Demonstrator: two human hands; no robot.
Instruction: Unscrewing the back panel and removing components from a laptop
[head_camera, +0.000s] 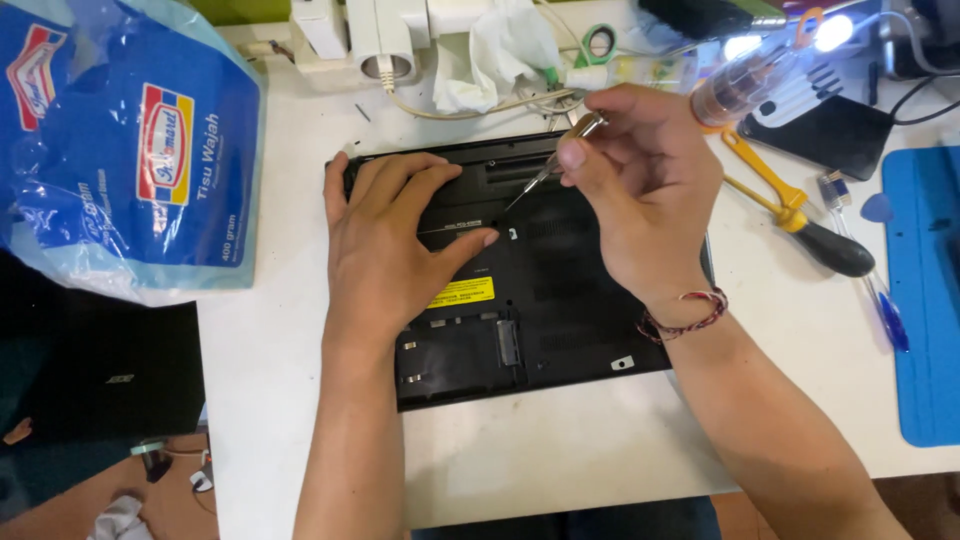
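A black laptop (560, 310) lies bottom side up on the white table (560, 450), with a yellow sticker on its underside. My left hand (385, 235) presses flat on the laptop's left half, fingers spread. My right hand (645, 190) holds a screwdriver (745, 85) with a clear orange-tinted handle. Its thin metal shaft slants down-left, and the tip (510, 205) touches the laptop base near my left thumb. A braided cord bracelet (685, 312) is on my right wrist.
A blue plastic tissue bag (130, 140) lies at the left. A yellow and black screwdriver (800, 215), a blue pen (880, 300) and a blue mat (925, 300) are at the right. A white power strip (385, 40), crumpled tissue and cables sit behind the laptop.
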